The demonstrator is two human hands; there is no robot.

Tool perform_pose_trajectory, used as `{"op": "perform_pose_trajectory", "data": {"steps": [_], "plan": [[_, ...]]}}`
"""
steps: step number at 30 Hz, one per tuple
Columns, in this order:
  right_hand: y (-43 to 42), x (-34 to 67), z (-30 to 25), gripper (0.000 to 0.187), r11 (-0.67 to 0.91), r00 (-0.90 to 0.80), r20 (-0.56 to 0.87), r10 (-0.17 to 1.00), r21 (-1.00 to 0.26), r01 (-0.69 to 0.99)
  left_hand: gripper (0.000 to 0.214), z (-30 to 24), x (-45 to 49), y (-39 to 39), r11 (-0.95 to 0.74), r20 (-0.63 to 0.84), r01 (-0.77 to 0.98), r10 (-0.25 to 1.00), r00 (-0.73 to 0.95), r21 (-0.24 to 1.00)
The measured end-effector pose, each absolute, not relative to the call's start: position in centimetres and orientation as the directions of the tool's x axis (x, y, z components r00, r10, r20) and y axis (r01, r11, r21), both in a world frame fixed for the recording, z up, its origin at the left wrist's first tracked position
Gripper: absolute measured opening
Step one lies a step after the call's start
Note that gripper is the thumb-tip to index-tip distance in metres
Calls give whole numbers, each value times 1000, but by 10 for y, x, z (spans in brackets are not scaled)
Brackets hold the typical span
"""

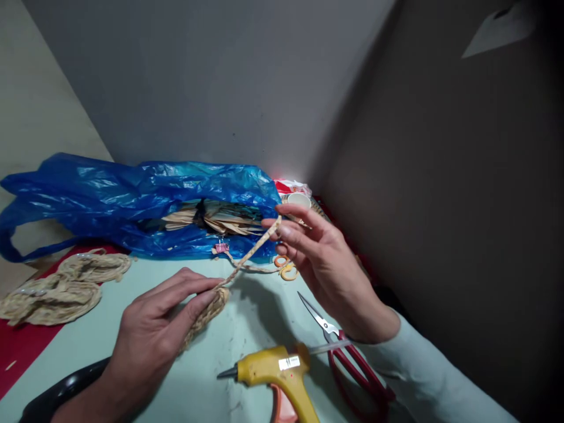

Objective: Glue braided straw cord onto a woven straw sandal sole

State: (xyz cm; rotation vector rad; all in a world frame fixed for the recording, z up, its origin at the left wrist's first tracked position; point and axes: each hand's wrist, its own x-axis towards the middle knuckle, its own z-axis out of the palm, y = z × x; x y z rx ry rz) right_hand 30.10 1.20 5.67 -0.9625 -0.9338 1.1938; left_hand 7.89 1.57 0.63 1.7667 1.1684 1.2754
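My left hand [161,326] pinches a coiled piece of braided straw [210,311] between thumb and fingers, and much of the piece is hidden behind the hand. From it a twisted straw cord [249,255] runs up to the right. The cord's free end sits between the thumb and fingertips of my right hand [315,252]. Below my hands a yellow glue gun [273,367] lies on its side, nozzle to the left and a clear glue stick at its back. Red-handled scissors [335,338] lie partly open under my right forearm.
A blue plastic bag [101,200] holding dried straw bundles [220,218] lies along the wall. Finished-looking woven straw pieces [57,294] rest at left on red cloth. A pink binder clip [221,248], orange-handled scissors [288,270] and a white cup [299,201] stand farther back.
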Motion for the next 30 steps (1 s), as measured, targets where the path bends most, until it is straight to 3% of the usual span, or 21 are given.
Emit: {"op": "perform_pose_trajectory", "data": {"steps": [2, 5, 8, 9, 10, 16, 19, 21, 27, 30], "plan": [[18, 296, 74, 10, 204, 106, 182, 977, -946, -252, 17, 7, 80, 16, -406, 373, 261, 913, 166, 876], [33, 284, 92, 8, 351, 87, 343, 935, -931, -104, 17, 9, 82, 12, -466, 426, 243, 882, 198, 851], [60, 271, 96, 11, 465, 37, 504, 863, -821, 331, 19, 8, 81, 7, -529, 487, 242, 847, 215, 813], [71, 267, 95, 14, 463, -50, 507, 860, -736, 495, 19, 7, 80, 6, -550, 507, 239, 833, 221, 800], [80, 264, 92, 15, 452, -122, 465, 877, -711, 539, 18, 6, 78, 6, -570, 527, 232, 820, 225, 788], [106, 253, 59, 10, 387, -390, 160, 907, -685, 618, 16, 9, 71, 9, -632, 581, 242, 773, 255, 736], [101, 255, 42, 33, 335, -415, 50, 908, -682, 650, 16, 16, 73, 12, -625, 585, 243, 780, 223, 742], [97, 258, 33, 36, 303, -408, 3, 913, -674, 674, 15, 19, 74, 15, -583, 539, 223, 811, 229, 781], [89, 245, 18, 37, 279, -375, 1, 927, -669, 689, 13, 24, 76, 18, -392, 315, 111, 852, 419, 913], [84, 238, 29, 34, 272, -289, 92, 953, -678, 683, 12, 26, 76, 18, -431, 349, 112, 835, 426, 895]]}}
